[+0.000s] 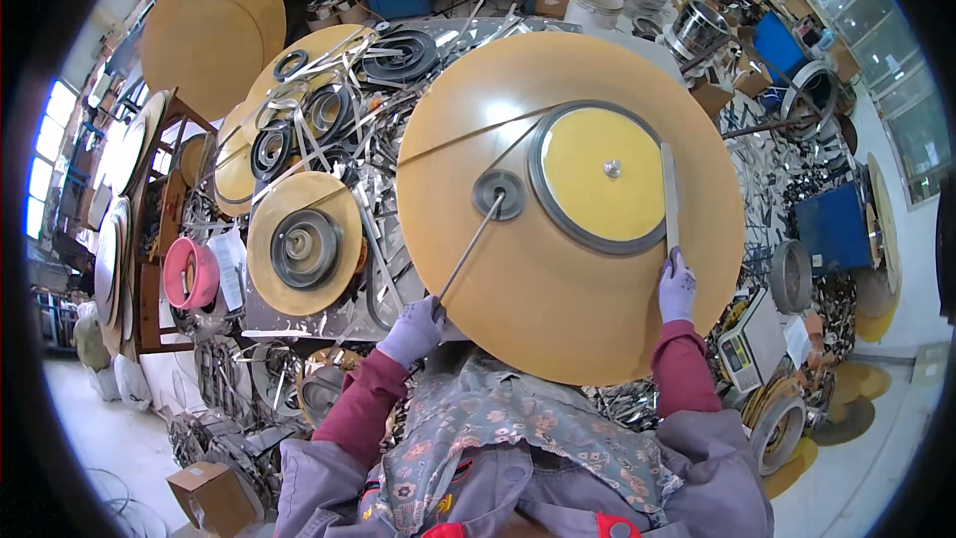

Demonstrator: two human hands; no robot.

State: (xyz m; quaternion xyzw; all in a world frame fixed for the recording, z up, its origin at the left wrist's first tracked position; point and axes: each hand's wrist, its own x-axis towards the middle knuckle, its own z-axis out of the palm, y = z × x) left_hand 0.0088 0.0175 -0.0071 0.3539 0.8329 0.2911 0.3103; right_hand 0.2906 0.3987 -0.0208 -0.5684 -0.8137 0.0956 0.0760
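Observation:
My left hand (pixel 413 332), in a pale glove, is closed round the near end of a thin metal rod (pixel 471 251). The rod's far end meets the centre of a small dark grey disc (pixel 506 201) over the big tan round board (pixel 558 309). A grey strip runs from this disc to a ring of wound grey strip (pixel 551 207) around a yellow disc (pixel 597 164) with a metal knob (pixel 612 168). My right hand (pixel 677 289), gloved too, grips the near end of a flat metal bar (pixel 669 199), which lies along the ring's right side.
Left of the board, a smaller tan disc (pixel 344 289) carries a grey coil (pixel 304 247). Loose metal strips and dark rings (pixel 401 56) crowd the table behind it. A pink bowl (pixel 190 273) stands at far left; a scale (pixel 750 344) sits at right near more scrap strips.

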